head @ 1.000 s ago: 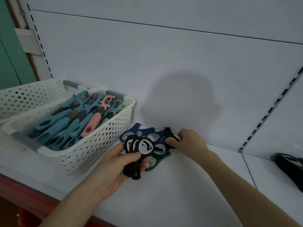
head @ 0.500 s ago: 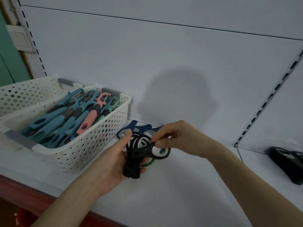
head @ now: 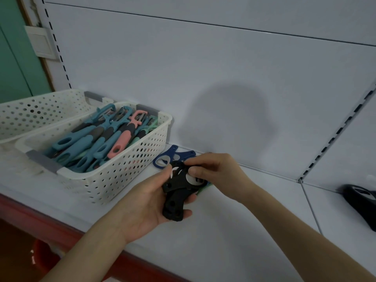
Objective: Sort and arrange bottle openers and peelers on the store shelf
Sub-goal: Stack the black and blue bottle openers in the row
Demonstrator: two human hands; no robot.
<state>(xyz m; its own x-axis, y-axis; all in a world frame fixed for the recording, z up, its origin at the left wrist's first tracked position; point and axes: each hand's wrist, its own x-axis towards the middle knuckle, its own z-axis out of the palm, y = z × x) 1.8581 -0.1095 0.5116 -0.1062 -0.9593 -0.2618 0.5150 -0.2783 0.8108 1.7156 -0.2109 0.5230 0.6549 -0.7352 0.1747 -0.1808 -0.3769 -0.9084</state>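
A stack of black bottle openers (head: pixel 175 197) lies in the palm of the left hand (head: pixel 148 204), above the near part of the white shelf (head: pixel 234 231); the fingers curl around it. The right hand (head: pixel 213 169) pinches the top opener of that stack between thumb and fingers. Blue bottle openers (head: pixel 168 157) lie on the shelf just behind, near the back wall. To the left stands a white basket (head: pixel 114 176) full of peelers (head: pixel 97 143), mostly teal, one pink.
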